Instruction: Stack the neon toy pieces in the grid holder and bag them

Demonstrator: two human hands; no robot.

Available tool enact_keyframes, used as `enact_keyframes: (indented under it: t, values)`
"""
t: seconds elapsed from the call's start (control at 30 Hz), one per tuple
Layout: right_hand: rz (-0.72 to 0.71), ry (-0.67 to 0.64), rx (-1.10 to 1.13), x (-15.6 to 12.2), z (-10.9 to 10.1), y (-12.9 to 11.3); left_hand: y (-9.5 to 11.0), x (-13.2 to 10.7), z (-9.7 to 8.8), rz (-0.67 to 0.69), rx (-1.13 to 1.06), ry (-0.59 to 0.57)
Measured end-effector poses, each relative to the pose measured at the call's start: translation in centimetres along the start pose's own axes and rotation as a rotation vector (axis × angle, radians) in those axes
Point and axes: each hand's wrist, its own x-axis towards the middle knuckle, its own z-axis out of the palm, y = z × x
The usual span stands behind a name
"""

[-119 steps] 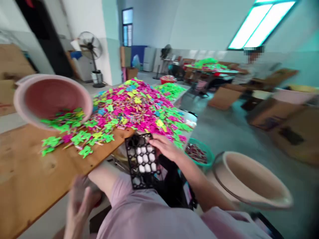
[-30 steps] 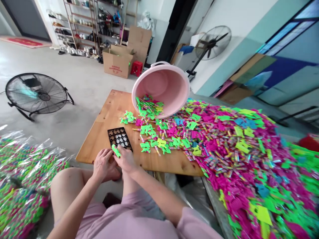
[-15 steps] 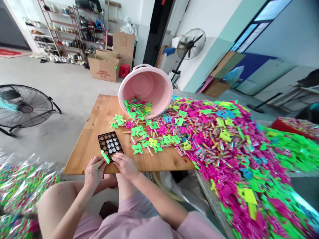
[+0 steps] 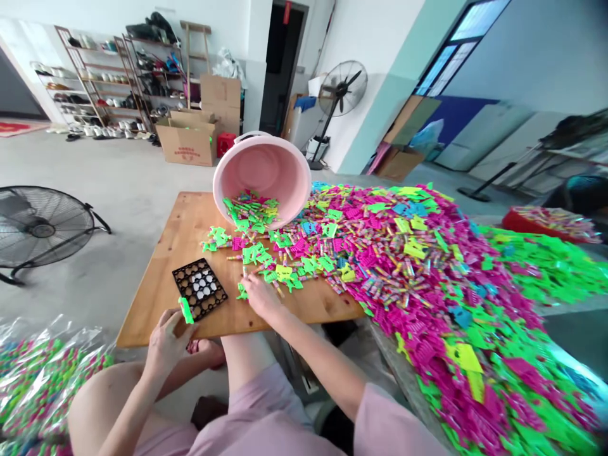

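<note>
My left hand (image 4: 167,339) is at the table's near edge, its fingers closed on a bright green plastic piece (image 4: 186,310) beside the corner of a black grid tray (image 4: 216,278). White discs (image 4: 204,286) show in the middle holes of the tray, which lies flat on the wooden table (image 4: 166,253). Farther right, my right hand (image 4: 260,297) reaches over the table with its fingertips on another green plastic piece (image 4: 242,291), partly hidden by the fingers. Around it lie loose green pieces (image 4: 256,253) and thin, colourfully wrapped tubes.
A pink tub (image 4: 297,171) lies tipped on its side, with pieces spilling out. A large heap of pink and green pieces (image 4: 380,253) covers the right side. Clear bags of pieces (image 4: 52,373) lie at lower left, near a floor fan (image 4: 45,228).
My right hand has left the black tray and moved right to the loose green pieces. My left hand still holds its green piece by the tray. The view has shifted slightly.
</note>
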Motion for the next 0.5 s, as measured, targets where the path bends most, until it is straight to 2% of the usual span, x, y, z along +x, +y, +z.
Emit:
enact_keyframes:
  t: [0.1,0.17,0.27,0.33,0.4,0.43,0.5]
  values:
    - [-0.118,-0.015,-0.116,1.9,-0.7,0.5,1.6,-0.4,-1.7,-0.026,-0.088,0.031]
    - [-0.247,-0.042,-0.137,3.2,-1.0,1.4,3.3,-0.2,-2.3,-0.034,-0.203,-0.005]
    - [-0.507,-0.123,-0.118,4.5,-0.9,3.8,5.3,0.9,-2.1,-0.086,-0.326,-0.063]
    - [-0.619,-0.104,-0.043,4.6,-0.6,5.2,5.7,1.6,-1.6,-0.144,-0.37,-0.093]
    - [-0.597,0.021,0.141,4.1,0.0,5.4,5.5,1.8,-1.2,-0.187,-0.405,-0.134]
    - [-0.514,0.118,0.268,3.7,0.5,4.7,5.3,1.7,-1.1,-0.192,-0.414,-0.153]
    - [-0.265,0.292,0.537,3.3,1.6,2.0,4.9,1.5,-1.2,-0.168,-0.372,-0.167]
